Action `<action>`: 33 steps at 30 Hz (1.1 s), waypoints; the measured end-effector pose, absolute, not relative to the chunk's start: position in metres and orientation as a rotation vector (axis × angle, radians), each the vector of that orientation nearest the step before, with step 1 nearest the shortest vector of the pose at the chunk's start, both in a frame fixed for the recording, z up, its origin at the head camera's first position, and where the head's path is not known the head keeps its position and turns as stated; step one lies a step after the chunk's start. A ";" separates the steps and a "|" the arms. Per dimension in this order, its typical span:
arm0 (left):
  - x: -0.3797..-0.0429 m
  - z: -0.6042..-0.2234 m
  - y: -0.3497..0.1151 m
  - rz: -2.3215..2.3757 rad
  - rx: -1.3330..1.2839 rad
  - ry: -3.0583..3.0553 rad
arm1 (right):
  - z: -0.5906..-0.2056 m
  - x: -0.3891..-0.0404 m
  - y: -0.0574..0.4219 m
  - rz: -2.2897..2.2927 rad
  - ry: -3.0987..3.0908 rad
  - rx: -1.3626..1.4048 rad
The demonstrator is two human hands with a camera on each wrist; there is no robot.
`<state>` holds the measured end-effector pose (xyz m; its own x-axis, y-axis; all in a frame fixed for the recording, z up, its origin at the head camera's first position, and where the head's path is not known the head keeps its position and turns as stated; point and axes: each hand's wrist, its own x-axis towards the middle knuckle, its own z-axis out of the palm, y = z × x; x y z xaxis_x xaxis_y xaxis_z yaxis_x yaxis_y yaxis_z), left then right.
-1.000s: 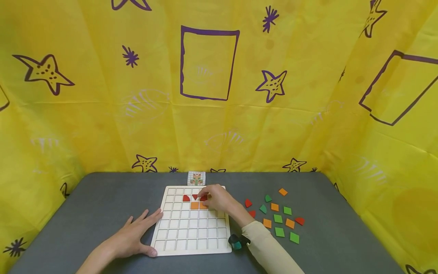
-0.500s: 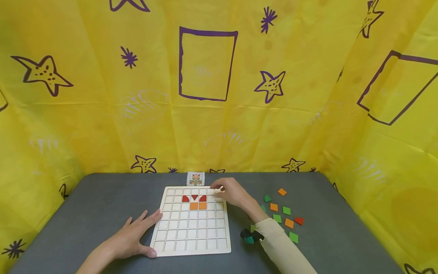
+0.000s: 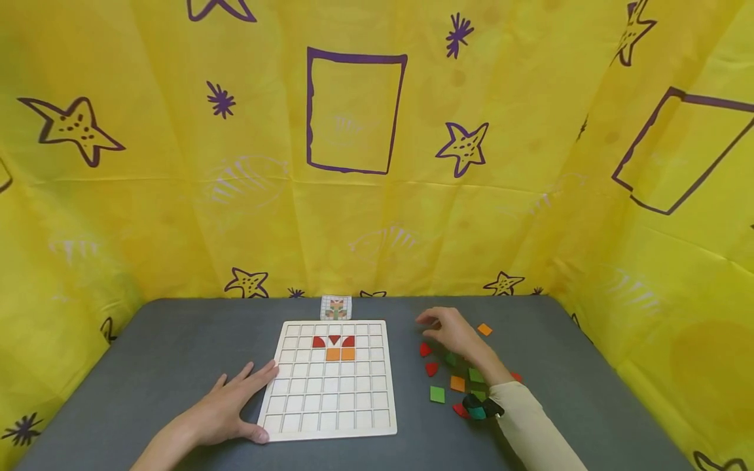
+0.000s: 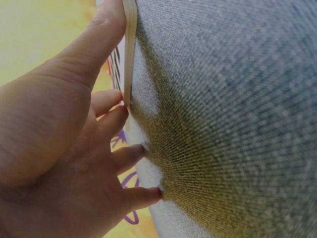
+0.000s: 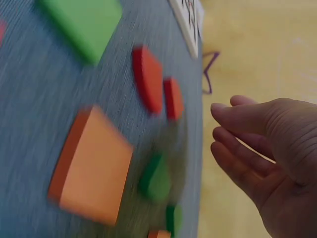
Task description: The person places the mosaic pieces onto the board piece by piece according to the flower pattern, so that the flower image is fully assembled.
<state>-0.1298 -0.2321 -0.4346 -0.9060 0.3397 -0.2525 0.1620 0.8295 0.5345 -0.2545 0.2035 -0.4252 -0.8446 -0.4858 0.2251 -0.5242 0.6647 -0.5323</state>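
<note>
A white grid board [image 3: 326,400] lies on the table, with a red triangle [image 3: 334,340] between two red rounded pieces [image 3: 348,341] near its top. Below these sit two orange squares [image 3: 332,354]. My left hand [image 3: 230,405] rests spread at the board's left side, thumb and index finger at the edge in the left wrist view. Off to the board's right, my right hand [image 3: 450,330] hovers over loose pieces with relaxed fingers and nothing between them. Nearest it are a red piece [image 3: 425,350] and an orange square [image 3: 485,330]. The forearm partly hides the scattered pieces.
A small patterned card [image 3: 336,307] lies just behind the board. Among the loose pieces on the right are a green square [image 3: 437,394], an orange square [image 3: 457,384] and another red piece [image 3: 431,369]. A yellow patterned curtain [image 3: 265,229] surrounds the dark table [image 3: 194,340].
My right hand has left the red piece at the upper right of the pattern and moved right, off the board, over the loose pieces. The left hand stays at the board's edge.
</note>
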 end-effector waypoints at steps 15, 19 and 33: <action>-0.129 -0.435 -0.232 0.748 0.362 2.677 | -0.428 -0.260 0.280 0.935 -2.824 0.531; -0.128 -0.435 -0.233 0.768 0.391 2.687 | -0.433 -0.260 0.294 0.893 -2.823 0.450; -0.127 -0.436 -0.234 0.783 0.429 2.692 | -0.437 -0.258 0.310 0.865 -2.909 0.246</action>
<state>-0.1267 -0.2340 -0.4359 -0.9092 0.3634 -0.2033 0.1976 0.8063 0.5575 -0.2577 0.3102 -0.4365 -0.9822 -0.1268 0.1385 -0.1819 0.8259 -0.5337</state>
